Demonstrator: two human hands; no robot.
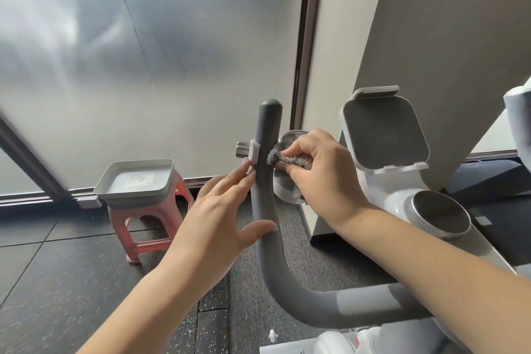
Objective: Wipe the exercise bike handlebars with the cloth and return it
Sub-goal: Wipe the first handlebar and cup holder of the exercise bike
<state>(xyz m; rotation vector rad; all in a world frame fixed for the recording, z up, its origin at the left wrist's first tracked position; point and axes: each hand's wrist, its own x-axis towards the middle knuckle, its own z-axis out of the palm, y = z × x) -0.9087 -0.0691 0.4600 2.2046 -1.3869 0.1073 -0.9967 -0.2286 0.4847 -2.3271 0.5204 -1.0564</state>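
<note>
Two bare forearms reach in from the bottom edge toward the handlebar (265, 181), a grey, matte, foam-like tube that runs level at the bottom, bends in a smooth curve and rises to a rounded cap. Behind the grip stands frosted glass (115, 52), smooth and cloudy, above a dark speckled rubber floor (57, 282). Right of the grip sits the bike's white plastic holder (385, 132), a rounded-square cradle with a dark textured pad, and below it a round brushed-metal knob (441, 214). Left of the grip a pink plastic stool (149, 227) carries a grey square tray (135, 184) with raised walls.

On the upright part of the bar, the left hand (212, 224) lies flat and open, thumb touching the tube, fingertips beside a small pale clip (254, 152); it grasps nothing. The right hand (319, 175) is clenched around the cloth (287, 159), a grey, fuzzy, bunched rag pressed against the bar's right side just below the clip.
</note>
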